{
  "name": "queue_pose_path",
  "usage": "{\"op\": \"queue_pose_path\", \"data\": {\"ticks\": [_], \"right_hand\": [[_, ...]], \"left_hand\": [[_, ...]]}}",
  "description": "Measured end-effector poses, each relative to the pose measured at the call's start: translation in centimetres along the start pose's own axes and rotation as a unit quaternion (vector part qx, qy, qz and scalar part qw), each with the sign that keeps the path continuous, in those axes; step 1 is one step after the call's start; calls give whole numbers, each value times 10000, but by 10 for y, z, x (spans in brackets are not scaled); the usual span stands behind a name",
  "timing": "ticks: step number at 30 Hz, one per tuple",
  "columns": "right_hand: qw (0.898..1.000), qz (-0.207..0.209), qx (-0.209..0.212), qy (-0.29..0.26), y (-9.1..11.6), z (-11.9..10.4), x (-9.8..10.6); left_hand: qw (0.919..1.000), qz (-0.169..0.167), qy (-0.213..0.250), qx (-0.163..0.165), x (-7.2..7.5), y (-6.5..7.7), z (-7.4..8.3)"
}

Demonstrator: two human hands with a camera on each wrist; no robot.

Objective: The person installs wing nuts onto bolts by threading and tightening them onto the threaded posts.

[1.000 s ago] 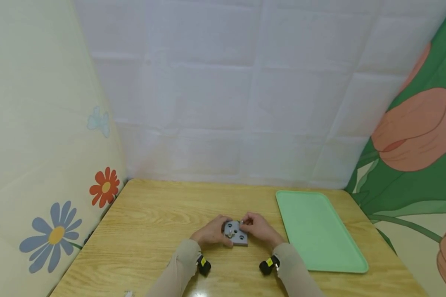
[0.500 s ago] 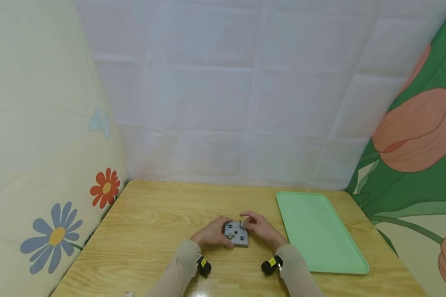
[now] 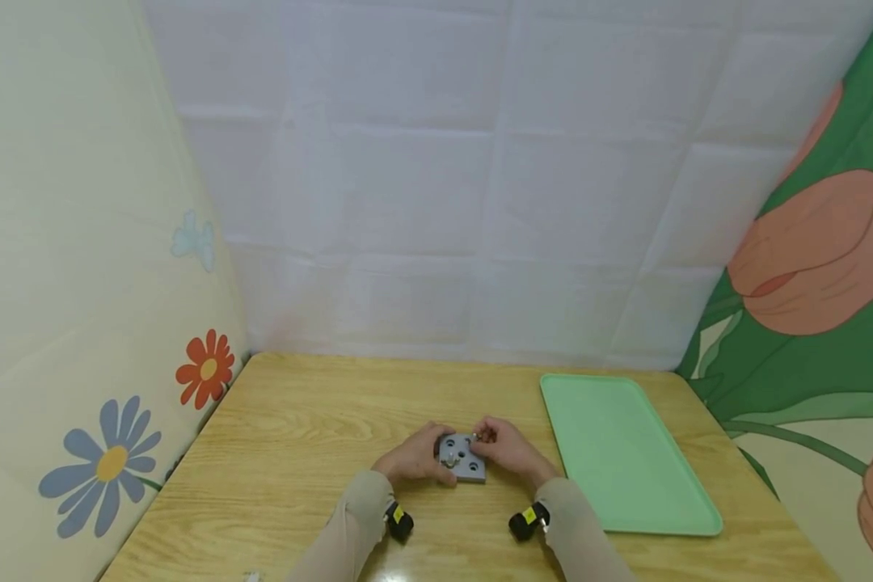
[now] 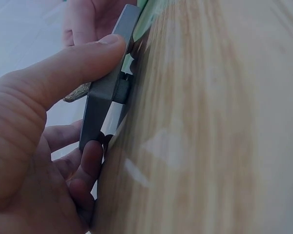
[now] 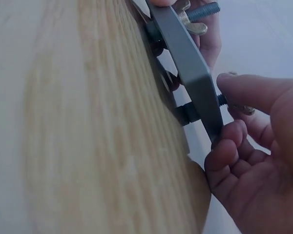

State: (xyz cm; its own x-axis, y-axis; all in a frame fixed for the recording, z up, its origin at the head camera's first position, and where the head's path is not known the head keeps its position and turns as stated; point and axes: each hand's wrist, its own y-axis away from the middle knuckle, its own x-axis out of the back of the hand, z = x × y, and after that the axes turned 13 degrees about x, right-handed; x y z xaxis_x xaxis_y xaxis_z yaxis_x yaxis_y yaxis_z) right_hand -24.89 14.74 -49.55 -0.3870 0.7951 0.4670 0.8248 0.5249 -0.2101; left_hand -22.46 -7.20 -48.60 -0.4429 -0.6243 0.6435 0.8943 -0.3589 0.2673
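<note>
A grey metal plate [image 3: 461,465] with several holes sits tilted over the table, bolt heads [image 5: 188,113] projecting from its underside. My left hand [image 3: 415,454] grips its left side; in the left wrist view the thumb lies along its face and fingertips support the lower edge. One wing nut [image 5: 195,27] is on a bolt [image 5: 205,10] near that hand. At the plate's far right corner, my right hand [image 3: 511,446] pinches a second wing nut [image 5: 245,109] on its threaded bolt between thumb and index finger, partly hiding it. Its other fingers touch the plate's edge.
A light green tray [image 3: 629,453] lies to the right of the hands on the wooden table [image 3: 320,420]. At the near left edge there is a small whitish object [image 3: 252,576], mostly cut off. A white cloth [image 3: 436,202] hangs behind the table.
Half a second ago the right fingers were spread off the far-right wing nut; now they have closed on it again. The left hand and the plate stay in place.
</note>
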Motion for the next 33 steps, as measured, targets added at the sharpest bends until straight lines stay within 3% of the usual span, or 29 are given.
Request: {"op": "queue_pose_path", "data": {"ticks": [6,12,15,20,25,28,33], "right_hand": [[9998,102,-165,45,0,-2,-2],[9920,-39,-350,-1208,1,5,3],[9889,-40,-294,-1456,2,1,6],[9951,-316,20,-941,6,-18,11],[9976,-374,62,-586,8,-33,12],[9985,-285,102,-460,8,-31,9],[9997,-31,15,-261,4,-8,2]], "left_hand": [[10000,10,0,-19,0,-1,0],[10000,24,20,-53,-1,-1,-2],[10000,28,26,-19,-2,-1,-2],[10000,21,26,0,-1,0,-2],[9999,-3,93,-41,-1,-1,-2],[9999,-12,112,-60,0,-2,-3],[9999,-14,130,-73,0,-1,-2]]}}
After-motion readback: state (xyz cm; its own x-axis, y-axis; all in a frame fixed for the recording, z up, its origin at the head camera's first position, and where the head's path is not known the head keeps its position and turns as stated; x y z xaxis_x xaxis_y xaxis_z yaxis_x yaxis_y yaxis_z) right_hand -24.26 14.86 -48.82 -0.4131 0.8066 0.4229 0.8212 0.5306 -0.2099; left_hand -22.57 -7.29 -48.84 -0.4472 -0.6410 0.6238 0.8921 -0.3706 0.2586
